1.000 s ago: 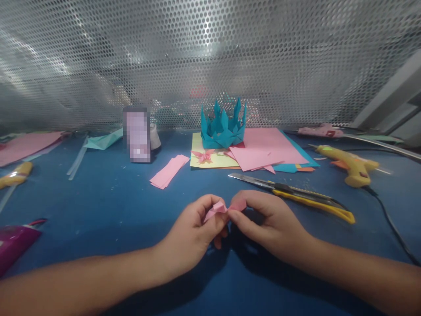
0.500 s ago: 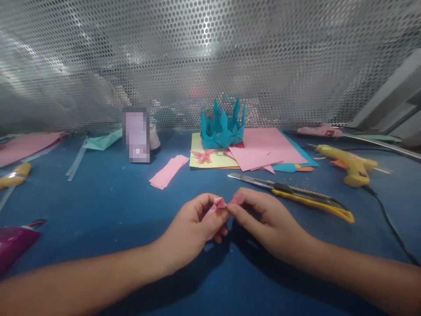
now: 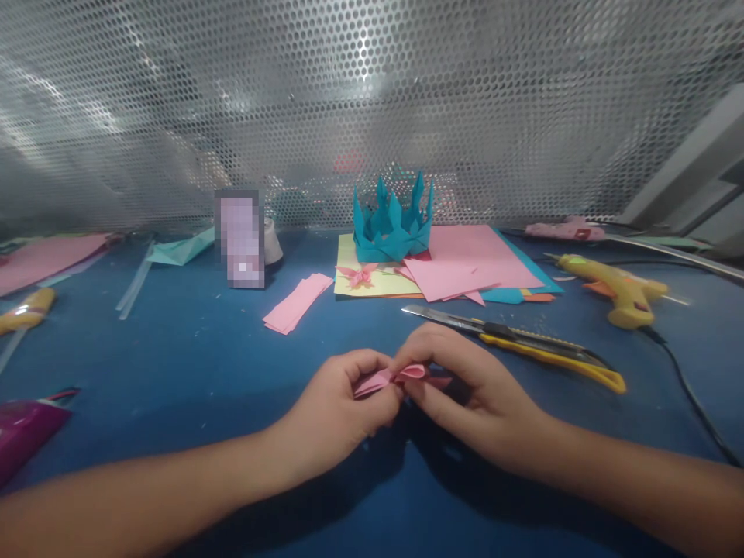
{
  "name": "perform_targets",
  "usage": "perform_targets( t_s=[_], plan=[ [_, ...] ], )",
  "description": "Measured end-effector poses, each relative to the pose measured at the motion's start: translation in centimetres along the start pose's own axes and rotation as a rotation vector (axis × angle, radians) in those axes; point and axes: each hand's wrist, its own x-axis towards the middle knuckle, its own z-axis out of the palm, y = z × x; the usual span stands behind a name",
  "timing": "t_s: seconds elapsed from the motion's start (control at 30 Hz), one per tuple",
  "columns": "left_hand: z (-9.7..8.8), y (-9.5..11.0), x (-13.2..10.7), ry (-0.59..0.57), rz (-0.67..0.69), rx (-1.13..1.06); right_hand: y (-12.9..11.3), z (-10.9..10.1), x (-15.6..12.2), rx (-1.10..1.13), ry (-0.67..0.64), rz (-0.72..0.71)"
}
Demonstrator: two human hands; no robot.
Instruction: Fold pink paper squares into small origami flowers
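Low over the blue table (image 3: 191, 356), my left hand (image 3: 337, 411) and my right hand (image 3: 465, 391) meet and both pinch one small folded pink paper strip (image 3: 390, 377). The left fingers curl round its left end. The right thumb and forefinger press its looped right end. Just behind my right hand lies a yellow and black utility knife (image 3: 523, 345) with its blade out.
Loose pink strips (image 3: 294, 302) lie to the left of a stack of coloured sheets (image 3: 465, 267) with a teal paper crown (image 3: 394, 221) and a small pink bow (image 3: 357, 273). A yellow glue gun (image 3: 621, 291) with its cord lies at right. A perforated metal screen (image 3: 372, 101) closes the back.
My right fingers have moved over the pink strip and pressed its raised fold down flatter. Both hands stayed in nearly the same place.
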Motion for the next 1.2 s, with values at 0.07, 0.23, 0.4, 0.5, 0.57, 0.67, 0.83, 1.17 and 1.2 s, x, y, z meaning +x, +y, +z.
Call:
perform_targets(
  t_s=[0.07, 0.23, 0.4, 0.5, 0.57, 0.67, 0.83, 1.17, 1.2],
  plan=[
    [-0.1, 0.1, 0.0, -0.004, -0.019, 0.025, 0.0, 0.0, -0.1, 0.018, -0.005, 0.007],
    [-0.4, 0.0, 0.2, -0.057, -0.064, 0.058, 0.0, -0.1, -0.3, 0.081, -0.002, 0.042],
    [-0.7, -0.2, 0.4, -0.096, -0.056, -0.023, -0.1, -0.1, -0.3, 0.094, 0.005, 0.08],
    [-0.7, 0.0, 0.5, -0.116, -0.051, -0.062, 0.0, -0.1, -0.1, 0.096, 0.007, 0.075],
    [-0.7, 0.1, 0.5, -0.124, -0.057, -0.071, 0.0, -0.1, 0.0, 0.106, 0.006, 0.082],
    [-0.8, 0.2, 0.4, -0.132, -0.06, -0.081, 0.1, -0.2, 0.0, 0.117, 0.0, 0.081],
    [-1.0, 0.1, 0.4, -0.139, -0.023, -0.135, 0.1, -0.5, -0.2, 0.15, -0.009, 0.103],
    [-0.6, -0.3, 0.1, 0.028, 0.029, 0.14, 0.6, 0.5, -0.1, 0.254, 0.081, 0.213],
    [-0.6, -0.3, 0.1, 0.048, 0.063, 0.196, 0.5, 0.5, -0.1, 0.25, 0.082, 0.207]
  ],
)
